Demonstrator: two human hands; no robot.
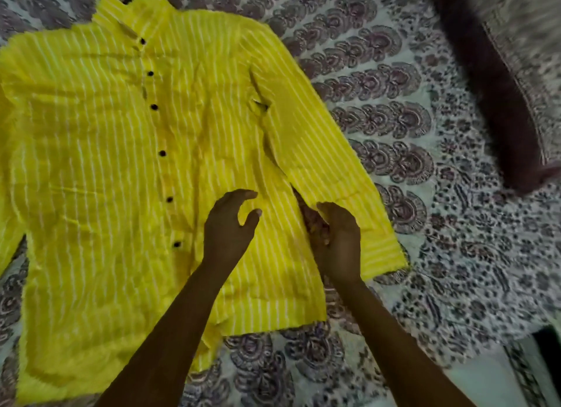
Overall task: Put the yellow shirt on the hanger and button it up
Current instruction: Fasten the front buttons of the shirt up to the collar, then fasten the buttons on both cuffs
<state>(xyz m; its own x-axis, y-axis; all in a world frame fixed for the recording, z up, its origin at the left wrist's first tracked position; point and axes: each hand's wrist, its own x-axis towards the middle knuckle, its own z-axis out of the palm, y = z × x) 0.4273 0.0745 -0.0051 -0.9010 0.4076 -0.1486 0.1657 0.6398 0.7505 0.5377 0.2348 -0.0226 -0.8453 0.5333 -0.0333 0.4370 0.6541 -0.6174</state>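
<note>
The yellow shirt with thin white stripes [100, 151] lay flat on the bed sheet with a grey and brown flower print [425, 151], front side up. It covered the left half of the sheet and reached past the left edge of the view, so its left sleeve was cut off there. The collar [133, 14] pointed to the far edge of the bed, and the hem lay toward the near edge. A row of small dark buttons [154, 106] ran down the middle of the shirt; whether each one sat in its hole was hard to make out, because the picture was a little blurred. The right sleeve of the shirt [321, 151] lay straight beside the body of the shirt and ended near the middle of the sheet.

The left hand [229, 227] was over the lower right part of the shirt, fingers and thumb bent with a wide gap between them, holding nothing. The right hand [335, 239] was at the gap between the body and the sleeve, its fingers loosely curved; its fingertips were partly hidden, and it seemed to hold nothing.

At the far right corner a dark brown pillow with a printed cover [498, 81] lay on the sheet, blurred and cut off by the edge.
</note>
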